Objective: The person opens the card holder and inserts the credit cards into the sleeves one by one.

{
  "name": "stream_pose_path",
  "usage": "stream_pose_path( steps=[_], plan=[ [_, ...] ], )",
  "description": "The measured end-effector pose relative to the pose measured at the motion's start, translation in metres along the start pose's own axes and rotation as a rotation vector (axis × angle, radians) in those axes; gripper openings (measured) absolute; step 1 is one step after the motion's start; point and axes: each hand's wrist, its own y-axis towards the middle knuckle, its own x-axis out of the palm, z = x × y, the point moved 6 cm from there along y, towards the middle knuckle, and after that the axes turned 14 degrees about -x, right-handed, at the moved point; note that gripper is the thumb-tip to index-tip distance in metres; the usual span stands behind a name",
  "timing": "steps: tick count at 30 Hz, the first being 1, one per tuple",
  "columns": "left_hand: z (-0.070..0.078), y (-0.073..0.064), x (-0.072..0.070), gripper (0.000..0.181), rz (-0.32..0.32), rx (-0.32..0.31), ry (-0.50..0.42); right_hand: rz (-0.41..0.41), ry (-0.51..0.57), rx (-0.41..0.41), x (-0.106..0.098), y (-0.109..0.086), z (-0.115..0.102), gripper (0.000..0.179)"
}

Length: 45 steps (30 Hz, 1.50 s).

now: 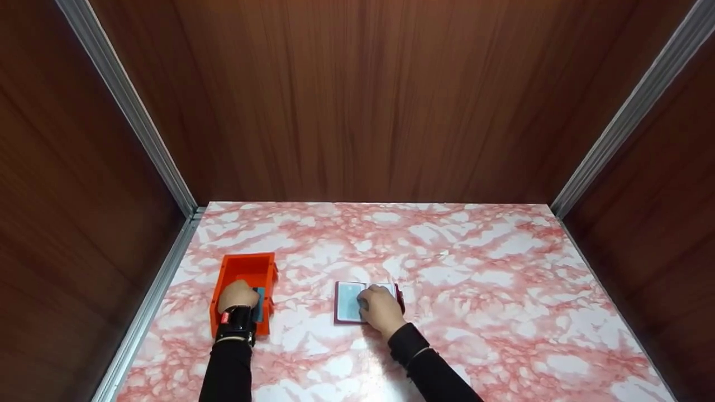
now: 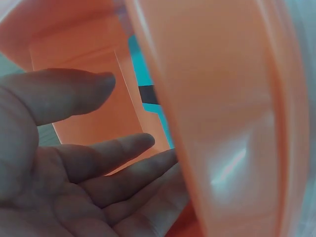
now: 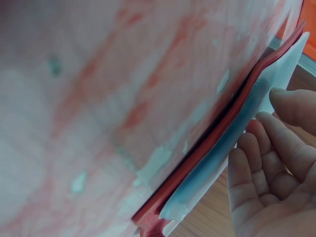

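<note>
My left hand is inside an orange plastic bin on the left of the table. In the left wrist view its thumb and fingers are spread apart and hold nothing. Beyond the fingertips, partly hidden by the bin wall, lies a flat teal thing with a dark band. My right hand is over the middle of a small open booklet with a dark red cover and glossy, pale bluish pages. Loosely bent, its fingertips and thumb sit right at the pages in the right wrist view.
The table has a red-and-white marbled top. Brown wood-grain panels rise at the back and both sides, with metal rails at the corners. The booklet lies to the right of the bin, with marbled tabletop between them.
</note>
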Motion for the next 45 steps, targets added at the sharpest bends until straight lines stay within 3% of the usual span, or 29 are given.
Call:
stream_pose_path(
  steps=[4, 14, 28, 45],
  plan=[
    [0.0015, 0.0011, -0.0002, 0.024, -0.005, 0.002, -0.008, -0.002, 0.004, 0.003, -0.0001, -0.0002, 0.0000, 0.019],
    [0.0022, 0.0028, -0.0006, 0.020, 0.006, 0.064, 0.001, -0.008, 0.003, 0.001, 0.0006, -0.0001, -0.0005, 0.019],
    [0.0007, 0.0027, 0.0027, 0.023, -0.060, 0.043, -0.065, 0.004, 0.005, -0.008, 0.0020, -0.0002, 0.0014, 0.019],
    [0.0021, 0.0047, 0.0019, 0.022, -0.030, 0.060, -0.055, -0.006, 0.012, 0.008, 0.0016, 0.0002, 0.0016, 0.019]
  ],
)
